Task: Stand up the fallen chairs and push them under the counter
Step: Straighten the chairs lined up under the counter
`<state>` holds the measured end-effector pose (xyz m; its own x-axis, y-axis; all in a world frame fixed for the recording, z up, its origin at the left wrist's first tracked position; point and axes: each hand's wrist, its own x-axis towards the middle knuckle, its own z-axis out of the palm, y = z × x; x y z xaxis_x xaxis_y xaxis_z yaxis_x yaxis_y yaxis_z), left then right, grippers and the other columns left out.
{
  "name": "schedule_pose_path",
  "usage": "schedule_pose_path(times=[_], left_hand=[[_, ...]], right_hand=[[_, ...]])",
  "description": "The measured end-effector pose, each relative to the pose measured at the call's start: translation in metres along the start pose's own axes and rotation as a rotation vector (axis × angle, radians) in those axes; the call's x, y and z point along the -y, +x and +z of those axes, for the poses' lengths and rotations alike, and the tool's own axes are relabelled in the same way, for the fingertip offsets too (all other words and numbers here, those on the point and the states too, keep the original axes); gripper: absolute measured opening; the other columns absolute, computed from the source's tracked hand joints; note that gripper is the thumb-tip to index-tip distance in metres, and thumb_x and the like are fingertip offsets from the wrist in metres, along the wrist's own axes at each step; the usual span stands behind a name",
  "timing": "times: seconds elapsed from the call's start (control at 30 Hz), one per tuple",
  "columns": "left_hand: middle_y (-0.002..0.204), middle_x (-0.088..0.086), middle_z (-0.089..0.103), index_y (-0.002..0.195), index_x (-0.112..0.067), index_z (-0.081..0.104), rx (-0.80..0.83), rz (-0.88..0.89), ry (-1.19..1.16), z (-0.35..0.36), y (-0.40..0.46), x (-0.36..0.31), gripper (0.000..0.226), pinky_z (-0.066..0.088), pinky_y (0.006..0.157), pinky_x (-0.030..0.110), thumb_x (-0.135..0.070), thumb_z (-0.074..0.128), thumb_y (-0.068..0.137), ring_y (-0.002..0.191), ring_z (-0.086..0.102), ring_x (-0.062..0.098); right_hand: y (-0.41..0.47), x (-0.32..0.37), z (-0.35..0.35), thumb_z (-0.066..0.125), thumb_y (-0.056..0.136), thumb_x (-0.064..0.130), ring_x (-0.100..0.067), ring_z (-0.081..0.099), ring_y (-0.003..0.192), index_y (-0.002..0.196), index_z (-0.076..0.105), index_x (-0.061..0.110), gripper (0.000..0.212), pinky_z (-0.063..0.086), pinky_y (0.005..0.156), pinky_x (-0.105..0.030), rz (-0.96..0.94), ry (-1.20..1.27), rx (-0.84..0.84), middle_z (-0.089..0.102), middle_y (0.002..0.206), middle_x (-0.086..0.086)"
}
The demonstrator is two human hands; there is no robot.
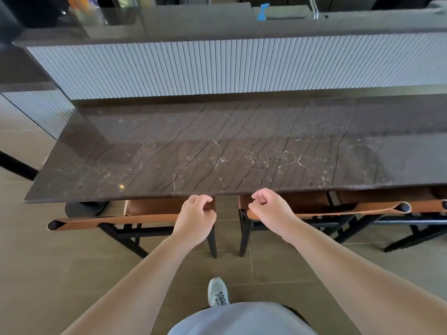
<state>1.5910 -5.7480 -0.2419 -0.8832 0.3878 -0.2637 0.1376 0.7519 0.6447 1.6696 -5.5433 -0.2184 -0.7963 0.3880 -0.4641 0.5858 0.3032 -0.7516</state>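
Three chairs with tan leather backrests and black frames stand upright, their seats tucked under the dark marble counter (217, 151). My left hand (196, 216) lies on the right end of the left chair (113, 220) backrest, fingers curled over it. My right hand (271, 211) has its fingers curled at the left end of the middle chair (338, 210) backrest. The third chair (433, 204) is partly cut off at the right edge. The backrest ends under my hands are hidden.
A ribbed white panel (229, 68) rises behind the counter, with a higher shelf above it. A round black pedestal base (84, 209) stands under the counter's left end. My grey shoe (217, 292) is on the tiled floor between the chairs' rear legs.
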Motion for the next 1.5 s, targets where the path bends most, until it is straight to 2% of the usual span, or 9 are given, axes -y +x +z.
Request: schedule_pose_path(times=[0.1,0.2,0.33,0.53,0.67,0.87,1.23,1.4,1.5], left_hand=[[0.129,-0.008,0.048,0.132,-0.023,0.053,0.040,0.123,0.205,0.005,0.011,0.015,0.038,0.037,0.104,0.035,-0.025,0.051,0.094,0.122,0.041,0.016],[0.126,-0.004,0.050,0.133,-0.023,0.053,0.085,0.182,0.338,0.008,0.018,0.028,0.039,0.040,0.101,0.036,-0.026,0.056,0.093,0.116,0.045,0.018],[0.110,-0.001,0.050,0.107,-0.020,0.057,0.089,0.222,0.455,0.012,0.020,0.040,0.018,0.042,0.091,0.034,-0.016,0.056,0.090,0.106,0.047,0.023],[0.103,0.002,0.045,0.103,-0.022,0.043,0.123,0.262,0.675,0.015,0.032,0.048,0.033,0.035,0.077,0.034,-0.003,0.059,0.082,0.094,0.046,0.025],[0.097,0.002,0.035,0.114,-0.019,0.047,0.162,0.301,0.781,0.017,0.038,0.051,0.036,0.029,0.072,0.033,-0.005,0.062,0.085,0.083,0.033,0.021],[0.094,0.001,0.035,0.110,-0.019,0.047,0.225,0.317,0.831,0.010,0.043,0.048,0.025,0.030,0.067,0.034,-0.006,0.055,0.089,0.083,0.035,0.021],[0.099,0.002,0.048,0.108,-0.016,0.054,0.276,0.344,0.797,0.009,0.047,0.047,0.016,0.044,0.070,0.034,-0.013,0.053,0.093,0.092,0.051,0.022],[0.092,-0.001,0.037,0.104,-0.015,0.052,0.310,0.397,0.765,0.023,0.052,0.032,0.011,0.033,0.065,0.035,-0.015,0.051,0.092,0.094,0.050,0.025],[0.097,0.004,0.047,0.104,-0.013,0.055,0.295,0.469,0.752,0.031,0.054,0.024,0.012,0.033,0.063,0.035,-0.018,0.053,0.093,0.092,0.050,0.025]], right_hand=[[0.010,-0.007,0.008,0.061,0.083,0.032,-0.007,0.056,0.096,0.110,0.053,0.035,0.028,0.045,0.077,-0.026,-0.097,-0.293,-0.002,0.053,0.107,0.016],[0.015,-0.011,0.019,0.057,0.088,0.028,-0.016,0.051,0.101,0.123,0.054,0.027,0.035,0.044,0.081,-0.031,-0.194,-0.526,0.014,0.049,0.114,0.010],[0.022,-0.024,0.026,0.056,0.089,0.022,-0.025,0.048,0.112,0.125,0.052,0.021,0.037,0.041,0.090,-0.038,-0.311,-0.856,0.050,0.049,0.119,0.000],[0.036,-0.045,0.016,0.059,0.082,0.005,-0.025,0.048,0.101,0.120,0.047,0.019,0.042,0.041,0.077,-0.035,-0.363,-1.081,0.091,0.043,0.112,-0.003],[0.044,-0.052,0.009,0.058,0.077,-0.003,-0.025,0.046,0.093,0.122,0.045,0.019,0.052,0.035,0.070,-0.034,-0.444,-1.104,0.140,0.041,0.109,-0.005],[0.051,-0.049,0.002,0.051,0.077,-0.005,-0.023,0.030,0.077,0.107,0.046,0.018,0.039,0.031,0.063,-0.037,-0.484,-1.094,0.199,0.033,0.096,-0.004],[0.058,-0.044,-0.002,0.056,0.079,0.000,-0.027,0.047,0.087,0.108,0.049,0.014,0.032,0.033,0.060,-0.037,-0.549,-1.131,0.292,0.044,0.104,-0.007],[0.059,-0.041,0.002,0.056,0.081,0.002,-0.028,0.051,0.091,0.111,0.051,0.014,0.032,0.041,0.063,-0.038,-0.556,-1.125,0.309,0.046,0.107,-0.007],[0.059,-0.036,0.009,0.058,0.084,0.004,-0.026,0.051,0.091,0.117,0.051,0.013,0.035,0.046,0.065,-0.038,-0.578,-1.112,0.320,0.047,0.109,-0.007]])
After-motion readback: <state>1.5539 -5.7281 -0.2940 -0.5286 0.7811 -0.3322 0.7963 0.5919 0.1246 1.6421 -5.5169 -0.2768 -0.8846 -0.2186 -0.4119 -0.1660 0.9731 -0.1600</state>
